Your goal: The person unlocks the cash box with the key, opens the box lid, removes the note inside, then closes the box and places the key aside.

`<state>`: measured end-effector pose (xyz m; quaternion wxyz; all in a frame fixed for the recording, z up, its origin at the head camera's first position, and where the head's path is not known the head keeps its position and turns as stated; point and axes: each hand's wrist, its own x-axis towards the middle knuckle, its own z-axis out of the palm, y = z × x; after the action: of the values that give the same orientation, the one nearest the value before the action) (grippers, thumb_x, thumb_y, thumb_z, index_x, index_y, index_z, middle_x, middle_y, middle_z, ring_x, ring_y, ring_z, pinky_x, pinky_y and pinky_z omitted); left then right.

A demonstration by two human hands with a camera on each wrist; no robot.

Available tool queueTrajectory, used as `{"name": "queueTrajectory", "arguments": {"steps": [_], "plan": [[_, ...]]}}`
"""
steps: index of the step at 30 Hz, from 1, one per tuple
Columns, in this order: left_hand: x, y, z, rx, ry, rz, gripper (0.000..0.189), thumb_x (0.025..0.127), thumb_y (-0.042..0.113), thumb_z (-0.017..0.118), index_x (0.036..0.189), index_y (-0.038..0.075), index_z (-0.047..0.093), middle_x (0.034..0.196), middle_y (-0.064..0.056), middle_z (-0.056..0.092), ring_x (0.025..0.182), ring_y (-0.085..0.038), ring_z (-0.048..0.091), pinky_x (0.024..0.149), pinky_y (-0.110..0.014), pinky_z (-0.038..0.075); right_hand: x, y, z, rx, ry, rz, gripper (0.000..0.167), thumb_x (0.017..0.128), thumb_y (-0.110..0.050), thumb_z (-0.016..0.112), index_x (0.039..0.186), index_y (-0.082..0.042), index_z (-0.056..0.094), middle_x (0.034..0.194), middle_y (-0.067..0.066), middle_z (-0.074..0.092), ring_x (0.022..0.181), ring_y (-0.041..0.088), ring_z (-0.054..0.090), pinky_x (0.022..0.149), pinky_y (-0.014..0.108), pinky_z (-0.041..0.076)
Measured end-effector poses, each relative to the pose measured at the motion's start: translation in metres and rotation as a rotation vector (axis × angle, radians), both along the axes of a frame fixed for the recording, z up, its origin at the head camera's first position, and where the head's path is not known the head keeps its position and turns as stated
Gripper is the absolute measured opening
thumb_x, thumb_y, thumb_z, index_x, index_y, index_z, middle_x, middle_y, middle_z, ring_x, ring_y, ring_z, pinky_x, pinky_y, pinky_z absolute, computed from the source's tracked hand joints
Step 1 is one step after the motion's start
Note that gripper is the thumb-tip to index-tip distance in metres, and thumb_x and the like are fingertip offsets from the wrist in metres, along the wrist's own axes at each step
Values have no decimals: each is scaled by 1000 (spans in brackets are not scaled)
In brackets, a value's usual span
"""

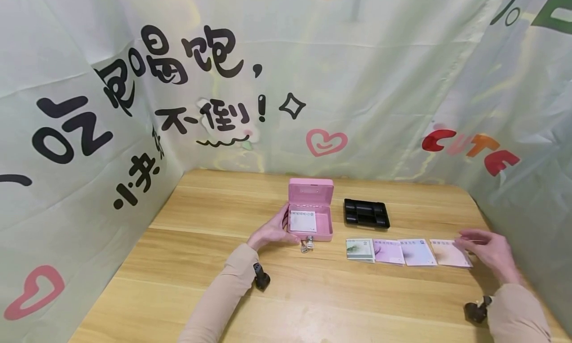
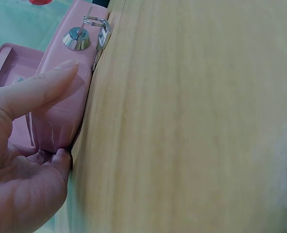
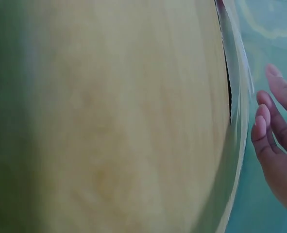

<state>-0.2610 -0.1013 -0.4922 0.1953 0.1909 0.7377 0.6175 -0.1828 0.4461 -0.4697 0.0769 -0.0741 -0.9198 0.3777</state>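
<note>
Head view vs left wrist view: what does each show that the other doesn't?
Only head: the row of notes, the right hand at its far right end, the notes inside the box, and the CUTE lettering.

Only left wrist: clear detail of the lock face and the metal ring by it, too small to make out from the head.

Both: the pink box, lid open, the left hand gripping it, and the wooden table.
</note>
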Motion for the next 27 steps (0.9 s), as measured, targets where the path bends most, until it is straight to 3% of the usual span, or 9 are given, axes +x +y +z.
{"name": "queueTrajectory", "arguments": {"steps": [6,16,19,25,27], "plan": [[-1,0,-1,8,6,-11,127,67,-12,80,163,10,0,171,-15,6,159,-32,6,131,-48,6,0,-4,2,-7,1,-54,44,91,-32,74,110,7,70,76,-45,51,73,-23,44,62,14,37],[-2,0,-1,17,8,-8,125,67,-13,79,162,7,0,171,-17,5,159,-33,5,131,-47,5,-7,-28,3,-58,78,13,46,89,-28,76,116,9,67,80,-42,56,74,-18,53,61,8,45],[-1,0,-1,6,3,-9,127,66,-12,79,163,10,0,171,-15,6,159,-31,6,132,-46,6,-9,-37,4,-108,96,54,40,90,-24,76,116,5,68,82,-40,60,75,-15,56,63,8,47],[-2,0,-2,2,11,-16,128,67,-11,80,163,11,-1,171,-15,7,159,-32,7,131,-48,7,-11,-52,10,-182,146,106,19,90,-18,75,109,-14,74,85,-38,64,77,-16,58,66,4,47],[-2,-1,-2,0,7,-14,127,67,-11,80,163,11,-1,171,-15,7,159,-32,7,131,-47,7,-12,-58,11,-199,156,114,20,90,-17,75,110,-12,74,85,-36,65,77,-14,59,66,5,48]]}}
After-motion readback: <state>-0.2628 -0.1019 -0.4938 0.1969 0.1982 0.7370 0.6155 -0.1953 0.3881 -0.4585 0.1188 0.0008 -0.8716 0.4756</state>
